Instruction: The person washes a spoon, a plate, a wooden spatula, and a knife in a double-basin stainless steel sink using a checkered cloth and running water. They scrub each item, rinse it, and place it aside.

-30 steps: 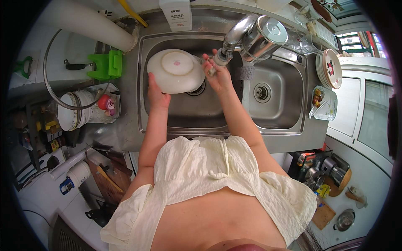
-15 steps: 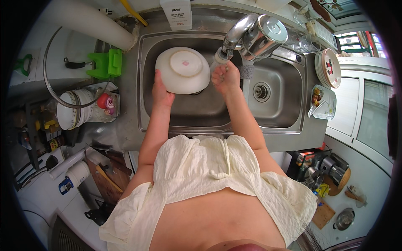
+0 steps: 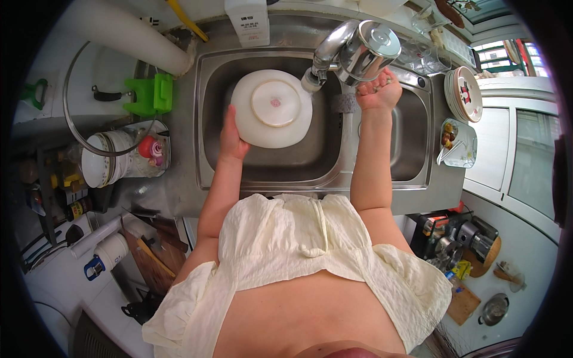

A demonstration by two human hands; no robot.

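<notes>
My left hand (image 3: pixel 233 138) grips the left edge of a white dish (image 3: pixel 276 116), which is turned with its ringed underside up over the large basin of the sink (image 3: pixel 298 170). The dish sits just below the spout of a chrome tap (image 3: pixel 325 51). Next to the tap's shiny cylindrical body (image 3: pixel 370 51), above the small basin, my right hand (image 3: pixel 381 94) is closed with curled fingers. What those fingers hold, if anything, is hidden.
A grey sponge (image 3: pixel 344 103) lies at the sink divider. Stacked plates (image 3: pixel 464 94) and a glass tray (image 3: pixel 458 144) stand at the right. A dish rack with bowls (image 3: pixel 101 158), a green holder (image 3: pixel 149 95) and a white box (image 3: pixel 249 22) are at the left and back.
My right hand has moved from the tap's spout rightward to beside its cylindrical body. The dish in my left hand has shifted right and slightly nearer.
</notes>
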